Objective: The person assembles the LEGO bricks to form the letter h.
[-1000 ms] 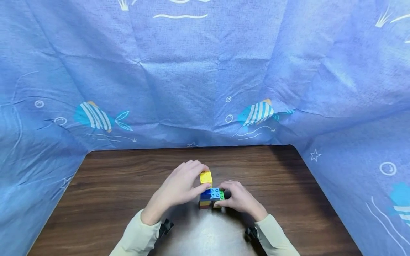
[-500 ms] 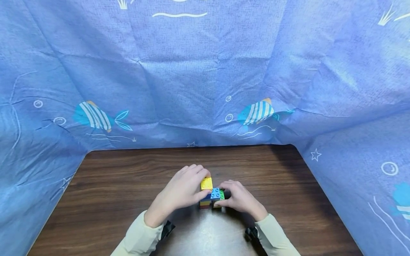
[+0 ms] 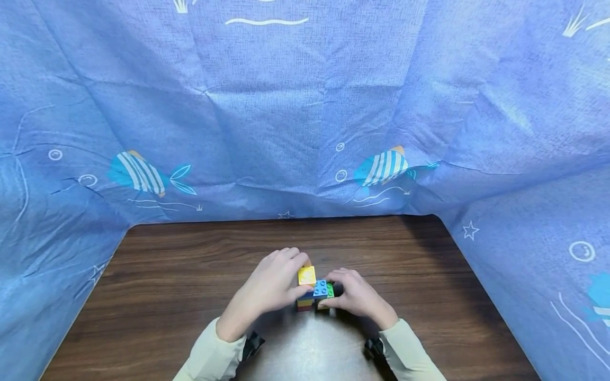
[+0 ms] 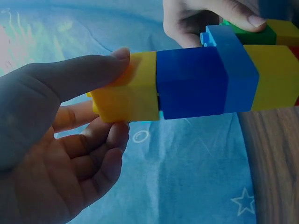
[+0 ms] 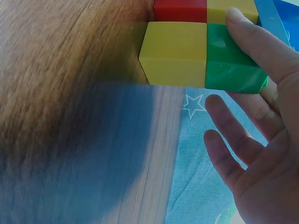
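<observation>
My left hand (image 3: 269,283) pinches a yellow toy building brick (image 3: 307,274) between thumb and fingers. That brick sits on a dark blue brick (image 4: 191,84), with a thin seam between them in the left wrist view. Below the dark blue one lies a light blue brick (image 3: 321,288), which extends to the right. Another yellow brick (image 4: 273,77) and a red brick (image 5: 180,10) form the base of this column. Beside it, my right hand (image 3: 357,298) grips a green brick (image 5: 233,60) that stands on a lower yellow brick (image 5: 175,53). Fingers partly cover the green brick.
The bricks stand on a dark brown wood-grain table (image 3: 190,264). A blue fish-print cloth (image 3: 267,132) hangs behind the table and along its sides. Dark straps (image 3: 252,345) show at the wrists, below pale sleeves (image 3: 212,352).
The left hand and its yellow brick have moved down, bringing the brick onto the dark blue one. The right hand keeps its place on the green brick.
</observation>
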`<control>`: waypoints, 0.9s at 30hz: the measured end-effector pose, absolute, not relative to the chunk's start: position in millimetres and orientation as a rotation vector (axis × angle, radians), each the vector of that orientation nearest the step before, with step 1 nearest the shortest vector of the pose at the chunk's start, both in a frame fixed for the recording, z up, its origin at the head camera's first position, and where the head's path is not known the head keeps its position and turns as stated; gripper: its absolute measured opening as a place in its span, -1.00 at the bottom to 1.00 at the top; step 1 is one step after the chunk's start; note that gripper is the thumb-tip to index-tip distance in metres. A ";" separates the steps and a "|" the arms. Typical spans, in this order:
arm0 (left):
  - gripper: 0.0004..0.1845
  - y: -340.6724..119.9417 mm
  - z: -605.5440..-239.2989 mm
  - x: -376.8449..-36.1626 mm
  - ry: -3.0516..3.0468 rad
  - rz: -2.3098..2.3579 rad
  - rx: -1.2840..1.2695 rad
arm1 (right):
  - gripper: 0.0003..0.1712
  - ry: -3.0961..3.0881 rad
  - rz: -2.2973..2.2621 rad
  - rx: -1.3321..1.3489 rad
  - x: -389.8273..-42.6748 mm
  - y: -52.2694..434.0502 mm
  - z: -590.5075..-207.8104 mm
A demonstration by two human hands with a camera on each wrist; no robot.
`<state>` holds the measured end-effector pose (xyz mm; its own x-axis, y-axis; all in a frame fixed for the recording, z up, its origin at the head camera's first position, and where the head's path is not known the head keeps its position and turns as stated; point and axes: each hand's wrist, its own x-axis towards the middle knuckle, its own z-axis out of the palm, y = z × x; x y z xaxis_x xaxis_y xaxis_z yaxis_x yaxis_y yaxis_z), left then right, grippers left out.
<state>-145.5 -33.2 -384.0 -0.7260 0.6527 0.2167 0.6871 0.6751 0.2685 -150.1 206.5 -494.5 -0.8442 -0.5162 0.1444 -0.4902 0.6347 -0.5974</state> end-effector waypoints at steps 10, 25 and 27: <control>-0.68 -36.7 -393.6 -146.5 -2.787 -0.665 -1.086 | -0.61 2.804 -1.026 -0.861 -148.9 206.8 -495.3; -0.55 -47.9 -434.9 -164.2 -3.001 -1.131 -1.150 | -0.56 2.794 -0.994 -0.826 -150.1 207.9 -499.4; -0.56 -50.8 -447.8 -165.4 -3.000 -1.253 -1.141 | -0.56 2.787 -1.009 -0.815 -150.7 207.6 -498.5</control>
